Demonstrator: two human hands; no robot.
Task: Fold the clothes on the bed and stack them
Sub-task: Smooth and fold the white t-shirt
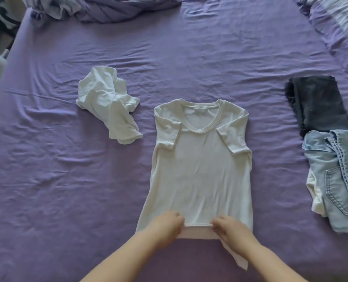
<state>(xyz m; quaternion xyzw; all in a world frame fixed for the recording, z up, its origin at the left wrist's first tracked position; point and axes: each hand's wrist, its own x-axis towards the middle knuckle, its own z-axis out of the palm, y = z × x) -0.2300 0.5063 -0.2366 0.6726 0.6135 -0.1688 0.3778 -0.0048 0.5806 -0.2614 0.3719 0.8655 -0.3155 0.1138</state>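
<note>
From the head camera, a white T-shirt (201, 165) lies face up in the middle of the purple bed sheet (47, 180), neckline away from the person, both short sleeves folded in over the chest; its bottom hem sits nearest the viewer. The left hand (167, 226) grips the hem left of centre, fingers curled into the cloth; the right hand (230, 228) grips the same hem just beside it, fingers likewise curled round the fabric (the front layer is lifted a little, so that a paler strip of the back layer shows beneath and between the two hands); a loose corner of cloth trails under the right forearm. To the left of the shirt, apart from it, lies a crumpled white garment (108, 104), unfolded. On the right side of the bed a folded dark garment (317, 102) lies flat; nearer the viewer, just touching its lower edge, a pair of light blue jeans (335, 180) lies folded over something white. A bunched purple duvet (128, 7) lies along the far edge.
</note>
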